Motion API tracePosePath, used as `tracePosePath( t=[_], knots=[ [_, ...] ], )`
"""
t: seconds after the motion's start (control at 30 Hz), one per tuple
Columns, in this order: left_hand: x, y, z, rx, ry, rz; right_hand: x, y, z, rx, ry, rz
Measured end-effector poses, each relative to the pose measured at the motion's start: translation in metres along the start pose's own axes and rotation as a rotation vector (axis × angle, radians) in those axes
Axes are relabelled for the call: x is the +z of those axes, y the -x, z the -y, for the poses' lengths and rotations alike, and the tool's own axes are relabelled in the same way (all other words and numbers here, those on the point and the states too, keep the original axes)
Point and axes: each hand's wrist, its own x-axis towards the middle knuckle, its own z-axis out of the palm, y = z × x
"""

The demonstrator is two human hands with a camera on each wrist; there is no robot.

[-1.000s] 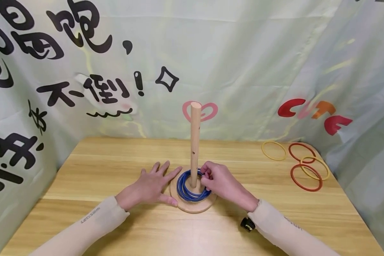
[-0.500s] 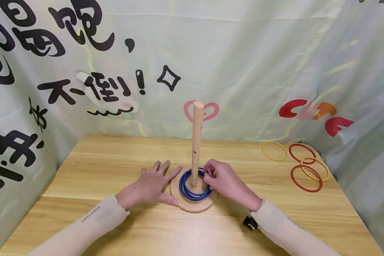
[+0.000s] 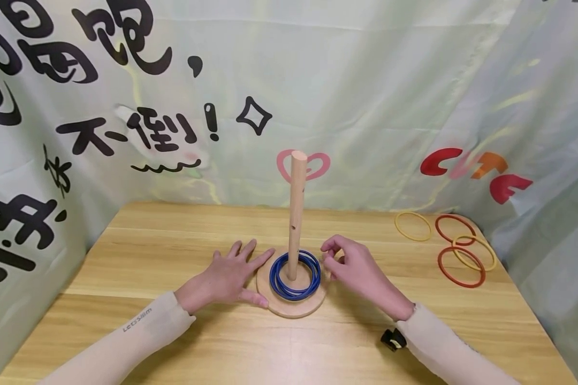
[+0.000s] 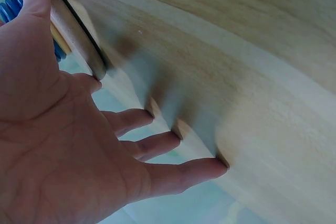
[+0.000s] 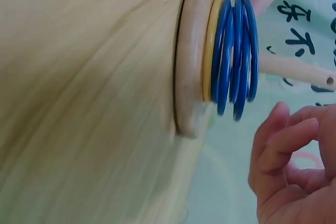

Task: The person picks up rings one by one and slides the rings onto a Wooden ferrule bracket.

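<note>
Head view: your left hand (image 3: 223, 278) lies spread, thumb touching the wooden base (image 3: 291, 310); blue rings (image 3: 294, 295) circle the post (image 3: 296, 208), just beside your right hand (image 3: 358, 267). Left wrist: those fingers grasp nothing. Right wrist: fingers loosely curled, empty — a yellow ring (image 5: 210, 56) lies beneath the blue rings. You're probably settling the stacked rings; adding another likely calls for reaching right — fingers opened wider.

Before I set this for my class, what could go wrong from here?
The blue rings are stacked unevenly, so they may shift if nudged. The right hand, close beside them, could bump them. A yellow ring overlapping two red rings near the edge of the table might get swept off.
</note>
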Motion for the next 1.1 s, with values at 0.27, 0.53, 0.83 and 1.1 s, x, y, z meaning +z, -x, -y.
tracePosePath(
  t=[0.27, 0.53, 0.83, 1.1],
  knots=[
    [-0.003, 0.005, 0.002, -0.019, -0.012, 0.017, -0.029, 0.020, -0.014, 0.013, -0.015, -0.094],
    [-0.004, 0.005, 0.001, -0.003, -0.024, -0.004, -0.066, 0.041, -0.046, 0.058, -0.039, -0.173],
    [-0.003, 0.000, -0.002, 0.004, -0.022, -0.003, -0.111, 0.069, -0.099, 0.101, 0.131, -0.290],
    [-0.004, 0.000, -0.002, -0.002, -0.019, 0.013, -0.144, 0.085, -0.135, 0.255, 0.266, -0.310]
  ],
)
